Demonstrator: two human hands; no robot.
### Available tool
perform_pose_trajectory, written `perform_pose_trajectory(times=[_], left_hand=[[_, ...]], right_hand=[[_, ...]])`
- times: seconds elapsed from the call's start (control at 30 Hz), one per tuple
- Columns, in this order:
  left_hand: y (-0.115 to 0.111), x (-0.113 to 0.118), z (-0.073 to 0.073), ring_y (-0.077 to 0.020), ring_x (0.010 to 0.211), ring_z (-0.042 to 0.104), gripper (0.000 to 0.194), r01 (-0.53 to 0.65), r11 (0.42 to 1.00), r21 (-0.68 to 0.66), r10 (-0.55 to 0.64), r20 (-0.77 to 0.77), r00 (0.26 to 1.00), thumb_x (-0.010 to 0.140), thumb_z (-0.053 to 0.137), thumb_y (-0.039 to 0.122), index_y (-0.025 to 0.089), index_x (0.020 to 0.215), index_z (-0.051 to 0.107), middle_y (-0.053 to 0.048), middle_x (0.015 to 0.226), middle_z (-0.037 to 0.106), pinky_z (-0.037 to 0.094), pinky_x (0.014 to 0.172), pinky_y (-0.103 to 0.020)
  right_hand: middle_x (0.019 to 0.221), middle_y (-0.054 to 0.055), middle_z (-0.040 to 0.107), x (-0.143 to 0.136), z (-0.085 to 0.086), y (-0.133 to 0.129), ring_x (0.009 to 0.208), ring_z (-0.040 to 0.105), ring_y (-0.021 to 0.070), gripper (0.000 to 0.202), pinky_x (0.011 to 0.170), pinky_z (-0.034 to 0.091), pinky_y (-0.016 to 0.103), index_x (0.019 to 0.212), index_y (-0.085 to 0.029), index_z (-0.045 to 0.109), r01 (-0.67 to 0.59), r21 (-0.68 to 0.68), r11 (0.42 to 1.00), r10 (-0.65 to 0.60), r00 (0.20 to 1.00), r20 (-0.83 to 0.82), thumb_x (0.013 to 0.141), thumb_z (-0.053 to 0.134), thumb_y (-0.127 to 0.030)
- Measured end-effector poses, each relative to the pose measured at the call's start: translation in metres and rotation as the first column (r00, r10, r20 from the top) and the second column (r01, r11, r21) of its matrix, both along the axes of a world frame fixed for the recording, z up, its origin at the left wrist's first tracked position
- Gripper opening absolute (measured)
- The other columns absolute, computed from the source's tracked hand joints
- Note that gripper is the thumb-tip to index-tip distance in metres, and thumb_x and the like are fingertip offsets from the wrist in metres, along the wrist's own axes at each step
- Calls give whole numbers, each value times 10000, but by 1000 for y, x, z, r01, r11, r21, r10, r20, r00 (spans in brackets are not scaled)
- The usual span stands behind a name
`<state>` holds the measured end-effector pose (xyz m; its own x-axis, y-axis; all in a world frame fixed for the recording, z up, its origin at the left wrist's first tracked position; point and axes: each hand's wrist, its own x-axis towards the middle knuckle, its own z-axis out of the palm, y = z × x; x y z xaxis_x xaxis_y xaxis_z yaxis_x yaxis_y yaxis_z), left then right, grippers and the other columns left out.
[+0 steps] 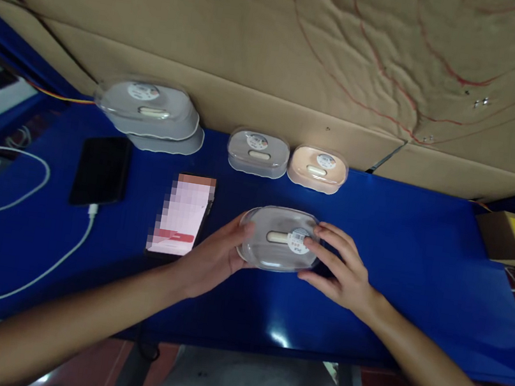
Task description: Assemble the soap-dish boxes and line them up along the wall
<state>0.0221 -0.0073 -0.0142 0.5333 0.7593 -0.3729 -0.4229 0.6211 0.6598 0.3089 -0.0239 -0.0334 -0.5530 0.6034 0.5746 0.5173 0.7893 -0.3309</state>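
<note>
A grey oval soap box (272, 256) with a clear lid is held just above the blue table near its middle. A pale strip and a round white label (299, 241) show on its top. My left hand (224, 249) grips the left end, thumb over the lid and fingers partly hidden beneath. At the right end, my right hand (340, 267) has its fingers curved onto the lid and its side, one fingertip on the label.
Behind stand a grey box (257, 157), a peach box (318, 170) and stacked grey boxes (149, 109). A lit phone (181, 217), a black device (101, 171) and a white cable (57, 266) lie left. A carton (497, 238) sits right; cardboard (214, 32) backs the table.
</note>
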Motion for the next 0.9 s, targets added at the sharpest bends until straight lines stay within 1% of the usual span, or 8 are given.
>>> perform_pose_trajectory(times=[0.1,0.23,0.4,0.47,0.57,0.67,0.77,0.9], left_hand=[[0,0,-3,-254,1117,731,405,-10,1000,-13,10,-34,999,906,858,418,284,1267,733,-49,1254,784,586,842,-304],[0,1,-7,-207,1012,720,368,-42,999,-32,40,-65,997,874,888,398,267,1192,759,-22,1138,789,562,815,-276],[-2,2,-10,-272,1196,700,463,-46,998,34,48,-45,998,940,807,563,268,1291,740,-63,1290,773,556,937,-331],[-2,3,-9,-301,1272,672,533,-45,997,60,47,-46,998,952,761,638,267,1332,719,-80,1345,756,549,984,-364],[-3,3,-6,-331,1343,635,579,-38,997,65,43,-74,996,970,706,684,267,1372,694,-92,1409,732,539,1015,-401],[-3,5,-2,-348,1386,611,590,-13,999,42,16,-69,997,1004,631,710,267,1386,702,-92,1441,725,522,1061,-433],[-1,6,1,-356,1399,604,598,5,1000,6,-5,-49,999,1023,580,724,261,1372,729,-87,1432,738,518,1088,-446],[3,5,2,-369,1399,606,602,-5,999,-36,3,-54,999,1027,565,724,248,1340,758,-90,1401,758,553,1060,-451]], right_hand=[[1434,165,649,1,-1,0,1473,565,367,753,1167,579,582,1660,-241,444,-52,8,999,52,997,49,995,786,-332],[1456,165,637,-1,-3,1,1476,564,374,735,1169,576,586,1665,-258,434,-64,-35,997,65,998,26,1013,762,-344],[1481,143,607,-3,-6,3,1479,556,358,708,1205,545,579,1647,-301,459,-57,-109,992,51,997,-52,1009,762,-350],[1532,143,564,-2,-7,3,1498,536,360,694,1222,524,588,1629,-319,479,-27,-174,984,12,996,-86,1003,765,-407],[1685,164,422,-1,-8,3,1577,443,393,893,1240,490,628,1685,-336,365,40,-305,951,-69,994,-85,940,796,-574],[1766,184,313,-2,-10,2,1629,359,412,1107,1262,448,658,1744,-330,193,32,-375,926,-49,998,-36,885,806,-664],[1734,190,378,-5,-11,1,1613,399,393,1108,1263,458,637,1753,-328,151,7,-361,932,-13,1000,-12,908,802,-628],[1684,187,443,-4,-12,1,1573,461,391,1071,1241,498,622,1748,-329,186,19,-356,934,-37,998,-44,920,806,-605]])
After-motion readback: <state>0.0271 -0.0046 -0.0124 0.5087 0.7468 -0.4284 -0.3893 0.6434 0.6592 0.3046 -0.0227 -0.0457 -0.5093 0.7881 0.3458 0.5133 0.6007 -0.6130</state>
